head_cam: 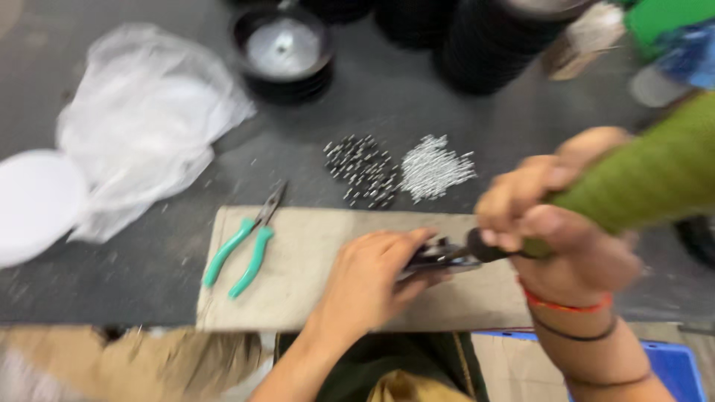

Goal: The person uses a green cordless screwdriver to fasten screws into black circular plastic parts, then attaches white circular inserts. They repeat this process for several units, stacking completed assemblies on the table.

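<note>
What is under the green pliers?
The green pliers lie on a beige cloth mat, jaws poking over its edge above the dark table. Whatever the mat covers stays hidden.

Small dark metal part (439,257), blurred, held flat over beige mat

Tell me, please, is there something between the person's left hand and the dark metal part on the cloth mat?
Nothing visible is. The left hand already lies on the dark metal part, fingers over it, on the cloth mat. The right hand grips a green-handled tool whose dark tip meets the part's other end. The view is blurred, so the exact grip is unclear.
</note>
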